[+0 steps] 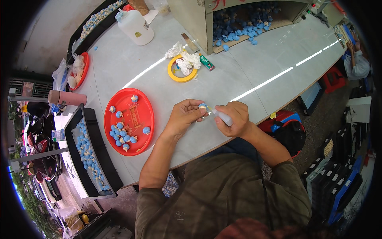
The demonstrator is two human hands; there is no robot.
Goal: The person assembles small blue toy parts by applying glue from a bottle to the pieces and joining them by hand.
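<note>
My left hand (184, 116) pinches a small blue-and-cream piece (203, 106) between thumb and fingers, above the near part of the table. Close on its right, my right hand (237, 118) is wrapped around a small translucent squeeze bottle (223, 116). The bottle's thin nozzle points left at the piece; I cannot tell whether they touch. Left of my hands lies a round red plate (148, 109). Several similar round blue pieces with cream parts (119, 133) are on it, mostly gathered toward its near left side.
A long black tray (115, 175) of blue pieces sits at the left edge, near a pink flask (71, 98). Beyond my hands lie yellow tape (172, 73), crumpled tissue (191, 59) and a small green box (207, 63). Farther back are a white jug (136, 30) and an open-fronted cabinet (191, 20) holding blue pieces.
</note>
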